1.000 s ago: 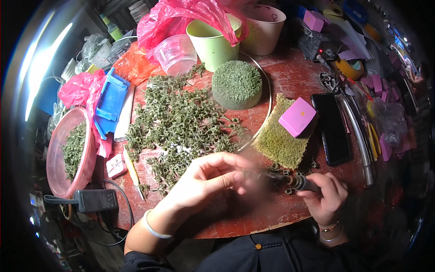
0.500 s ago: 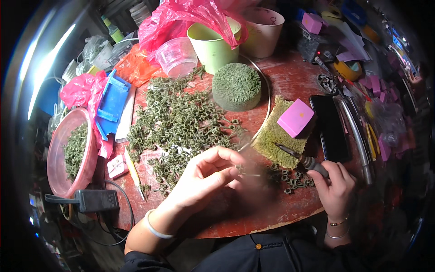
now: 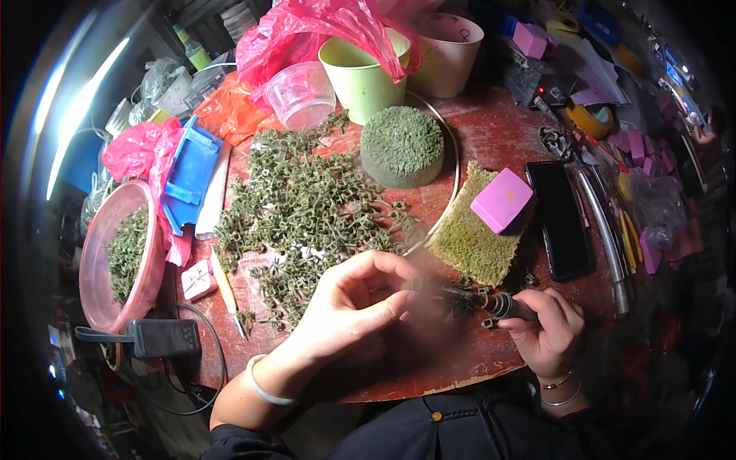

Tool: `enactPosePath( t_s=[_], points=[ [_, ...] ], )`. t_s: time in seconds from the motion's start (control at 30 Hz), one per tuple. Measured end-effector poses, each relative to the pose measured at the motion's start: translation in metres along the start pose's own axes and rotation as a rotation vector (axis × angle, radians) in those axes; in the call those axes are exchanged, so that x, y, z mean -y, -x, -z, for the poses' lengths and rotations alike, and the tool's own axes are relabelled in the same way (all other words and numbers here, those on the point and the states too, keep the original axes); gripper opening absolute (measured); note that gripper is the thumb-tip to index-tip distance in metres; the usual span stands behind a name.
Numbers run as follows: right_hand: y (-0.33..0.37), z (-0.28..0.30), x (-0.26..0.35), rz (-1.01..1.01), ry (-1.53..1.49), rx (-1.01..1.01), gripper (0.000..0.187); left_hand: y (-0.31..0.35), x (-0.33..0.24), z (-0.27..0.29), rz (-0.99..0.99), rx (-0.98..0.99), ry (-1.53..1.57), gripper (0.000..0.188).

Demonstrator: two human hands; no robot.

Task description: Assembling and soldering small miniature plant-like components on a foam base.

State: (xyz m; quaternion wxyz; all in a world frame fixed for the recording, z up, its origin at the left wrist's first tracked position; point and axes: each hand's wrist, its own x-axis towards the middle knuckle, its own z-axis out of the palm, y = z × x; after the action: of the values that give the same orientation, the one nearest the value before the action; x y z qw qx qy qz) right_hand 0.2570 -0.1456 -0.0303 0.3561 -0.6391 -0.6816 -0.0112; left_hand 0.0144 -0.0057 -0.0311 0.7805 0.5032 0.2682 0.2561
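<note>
My left hand (image 3: 349, 303) is over the front of the table, thumb and forefinger pinched around a small green piece (image 3: 415, 284), mostly blurred. My right hand (image 3: 548, 326) grips the dark handle of a soldering iron (image 3: 507, 307), its thin tip pointing left toward the pinched piece. A smeared haze covers the tip and the left fingertips. Left of and beyond my left hand spreads a heap of small green ring-like pieces (image 3: 307, 195). Beyond the iron lies a yellow-green rough pad (image 3: 475, 249) with a pink block (image 3: 502, 201) on it.
A round green textured block (image 3: 402, 147) stands behind the heap, near a pale green bucket (image 3: 360, 80). At left are a pink basin (image 3: 157, 268) and a power bank (image 3: 162, 339). A black phone (image 3: 558, 222) and a metal tube (image 3: 604, 230) lie at right.
My right hand has moved left, and the soldering iron's tip has left the rough pad and swung over to the piece in my left hand. My left hand has barely moved.
</note>
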Motion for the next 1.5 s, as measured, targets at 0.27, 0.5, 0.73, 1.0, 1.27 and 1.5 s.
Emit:
enactPosePath(
  t_s=[0.27, 0.5, 0.73, 1.0, 1.27, 1.5],
  points=[
    [0.001, -0.001, -0.001, -0.004, 0.018, 0.029, 0.036, 0.000, 0.000, -0.002, 0.018, -0.002, -0.022, 0.019],
    [0.000, -0.001, 0.001, -0.015, 0.032, 0.049, 0.036, 0.000, -0.001, -0.001, 0.014, 0.006, -0.037, 0.020],
    [0.002, -0.001, -0.001, -0.037, 0.012, 0.039, 0.036, 0.000, -0.001, -0.001, 0.014, -0.001, -0.030, 0.020],
    [0.004, 0.009, -0.015, -0.184, 0.227, -0.020, 0.031, 0.001, -0.001, -0.002, -0.017, -0.033, -0.068, 0.023],
    [0.002, 0.004, -0.015, -0.168, 0.229, -0.001, 0.030, 0.000, -0.004, 0.001, -0.064, -0.018, -0.227, 0.022],
    [0.002, 0.003, -0.019, -0.111, 0.190, -0.091, 0.031, -0.001, -0.010, 0.004, 0.028, -0.103, -0.109, 0.016]
  ],
)
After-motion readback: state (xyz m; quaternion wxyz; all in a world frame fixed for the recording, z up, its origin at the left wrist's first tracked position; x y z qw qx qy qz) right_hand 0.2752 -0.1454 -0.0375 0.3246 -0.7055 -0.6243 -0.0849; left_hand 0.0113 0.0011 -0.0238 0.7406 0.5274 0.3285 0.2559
